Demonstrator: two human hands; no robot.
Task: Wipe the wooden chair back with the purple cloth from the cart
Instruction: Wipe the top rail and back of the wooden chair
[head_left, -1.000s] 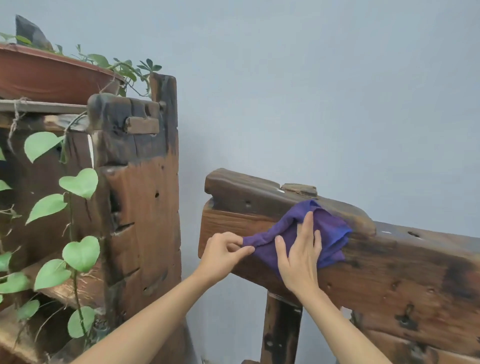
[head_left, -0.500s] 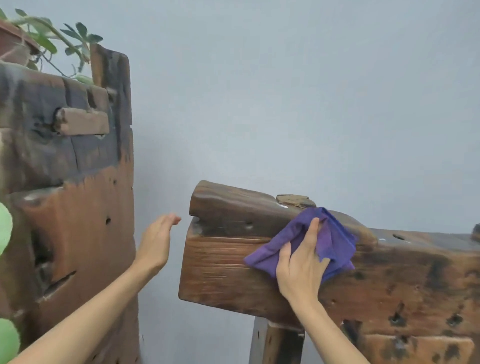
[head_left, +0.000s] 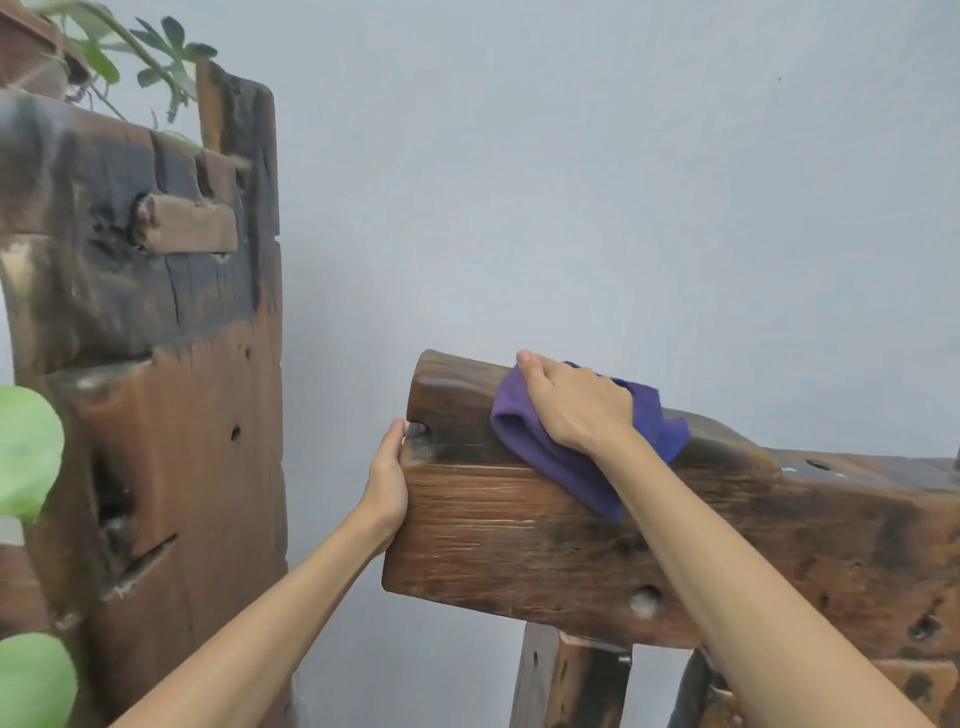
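The wooden chair back (head_left: 519, 540) is a thick, weathered brown plank running from centre to the right edge, with a darker rounded top rail. The purple cloth (head_left: 566, 467) is draped over that top rail and hangs down the front face. My right hand (head_left: 576, 405) lies palm-down on top of the cloth, pressing it onto the rail. My left hand (head_left: 389, 478) grips the plank's left end, thumb on the front and fingers hidden behind the wood.
A tall rough wooden stand (head_left: 156, 364) rises at the left, close to the chair back's end, with green leaves (head_left: 26, 452) along the left edge and a potted plant (head_left: 130, 47) on top. A plain grey wall (head_left: 571, 182) lies behind. Chair posts (head_left: 571, 680) drop below the plank.
My right hand slid the cloth up from the plank's front face onto the top rail. My left hand let go of the cloth corner, swung out, then came back to grip the plank's left end.
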